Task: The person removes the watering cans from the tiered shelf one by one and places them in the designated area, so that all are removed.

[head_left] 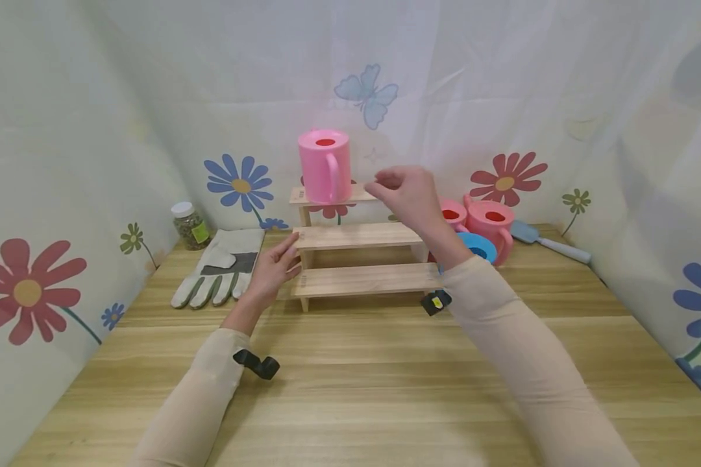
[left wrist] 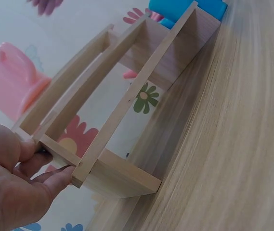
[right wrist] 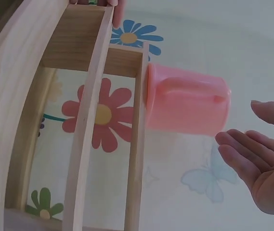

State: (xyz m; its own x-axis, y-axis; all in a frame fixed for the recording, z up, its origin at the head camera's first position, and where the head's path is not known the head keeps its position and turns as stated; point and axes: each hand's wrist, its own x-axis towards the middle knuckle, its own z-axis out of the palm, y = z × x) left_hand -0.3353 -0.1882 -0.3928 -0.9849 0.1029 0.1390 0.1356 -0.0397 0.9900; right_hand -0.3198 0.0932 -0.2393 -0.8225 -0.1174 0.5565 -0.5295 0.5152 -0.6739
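Observation:
A three-tier wooden shelf (head_left: 362,280) stands on the table, and my left hand (head_left: 273,269) grips its left end beside the middle tier. In the left wrist view, the thumb and fingers of that hand (left wrist: 16,175) pinch the end of the shelf. On the top tier, towards the left, a pink plastic can (head_left: 313,170) stands upright, with a side handle and a round opening in its top. Right of this can, my right hand (head_left: 405,194) hovers above the shelf with loosely bent fingers. The right wrist view shows this hand (right wrist: 267,163) holding nothing, apart from the pink can (right wrist: 187,103).
More pink cans (head_left: 493,224) and a blue one (head_left: 478,245) stand at the shelf's right, partly hidden by my right arm. Farther right lies a trowel (head_left: 552,243). Work gloves (head_left: 233,243) and a lidded jar (head_left: 191,227) are on the left. A patterned curtain (head_left: 444,97) hangs behind.

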